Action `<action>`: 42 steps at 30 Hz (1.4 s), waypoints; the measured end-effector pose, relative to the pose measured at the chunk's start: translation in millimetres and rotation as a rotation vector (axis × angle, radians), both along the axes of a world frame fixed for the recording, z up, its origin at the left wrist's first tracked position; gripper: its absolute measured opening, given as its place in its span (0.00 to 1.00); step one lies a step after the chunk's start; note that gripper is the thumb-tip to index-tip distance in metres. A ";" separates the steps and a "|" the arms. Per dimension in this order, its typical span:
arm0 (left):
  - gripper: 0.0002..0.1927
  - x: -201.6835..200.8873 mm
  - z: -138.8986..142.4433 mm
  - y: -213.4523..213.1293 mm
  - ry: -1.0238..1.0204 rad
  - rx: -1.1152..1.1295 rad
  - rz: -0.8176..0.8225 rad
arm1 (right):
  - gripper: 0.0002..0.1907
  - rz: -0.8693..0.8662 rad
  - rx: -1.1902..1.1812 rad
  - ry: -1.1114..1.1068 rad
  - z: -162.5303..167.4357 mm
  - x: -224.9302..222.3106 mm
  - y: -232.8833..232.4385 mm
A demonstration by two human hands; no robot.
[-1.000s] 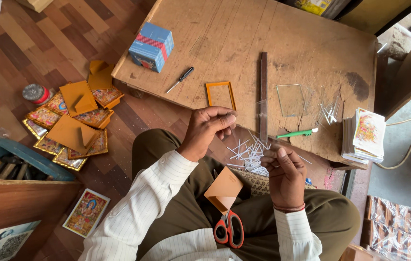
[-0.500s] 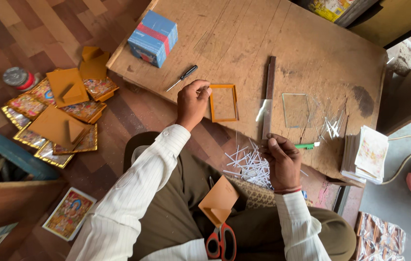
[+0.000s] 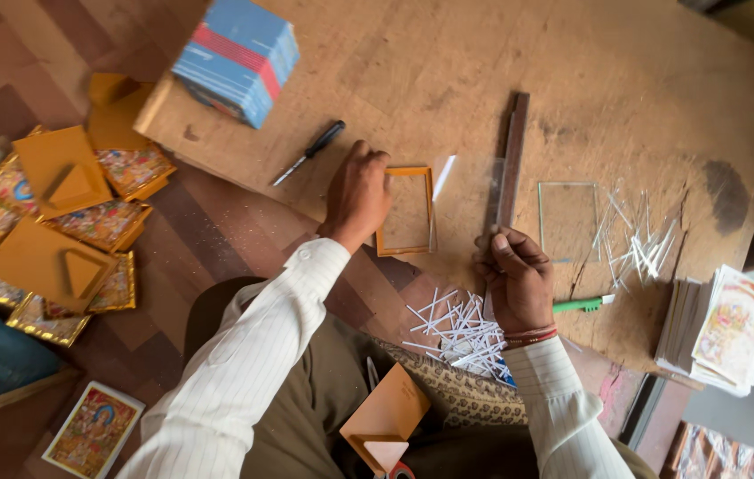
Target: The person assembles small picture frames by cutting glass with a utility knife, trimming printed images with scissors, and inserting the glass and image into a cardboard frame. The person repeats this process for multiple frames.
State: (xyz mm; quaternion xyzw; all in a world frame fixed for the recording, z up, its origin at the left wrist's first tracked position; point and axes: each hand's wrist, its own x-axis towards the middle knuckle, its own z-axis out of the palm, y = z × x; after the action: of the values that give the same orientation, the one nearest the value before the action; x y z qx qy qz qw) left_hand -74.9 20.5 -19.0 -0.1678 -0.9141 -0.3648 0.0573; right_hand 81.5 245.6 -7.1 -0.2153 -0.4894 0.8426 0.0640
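Scissors (image 3: 399, 470) (cut off) below right hand (image 3: 519, 279)

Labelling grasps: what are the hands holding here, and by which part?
Left hand grips the small orange frame by its left edge. Right hand pinches the near end of the dark wooden ruler lying on the board.

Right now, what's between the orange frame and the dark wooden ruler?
Head view: a clear glass pane lies tilted between the orange frame, touched by the left hand, and the dark wooden ruler held by the right hand.
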 end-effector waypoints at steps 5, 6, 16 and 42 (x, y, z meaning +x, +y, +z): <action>0.11 3.7 17.9 -3.2 -0.009 0.050 -0.004 | 0.08 -0.018 0.004 -0.029 3.5 -1.0 0.0; 0.12 4.6 25.7 -3.3 0.041 0.115 0.004 | 0.08 -0.022 0.005 -0.013 6.5 -1.9 -0.6; 0.10 39.6 51.0 3.8 -0.094 0.183 -0.495 | 0.12 0.056 0.475 0.068 40.6 5.8 -2.0; 0.36 129.0 -65.2 21.7 0.019 -0.592 -1.154 | 0.08 -0.309 0.548 0.291 94.1 18.1 14.4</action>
State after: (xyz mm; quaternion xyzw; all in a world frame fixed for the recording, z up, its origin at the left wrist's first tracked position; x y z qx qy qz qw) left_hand 54.1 42.2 -84.2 -0.6441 -0.7383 -0.0678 -0.1885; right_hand 99.6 260.0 87.0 -0.1391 -0.6448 0.6822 0.3154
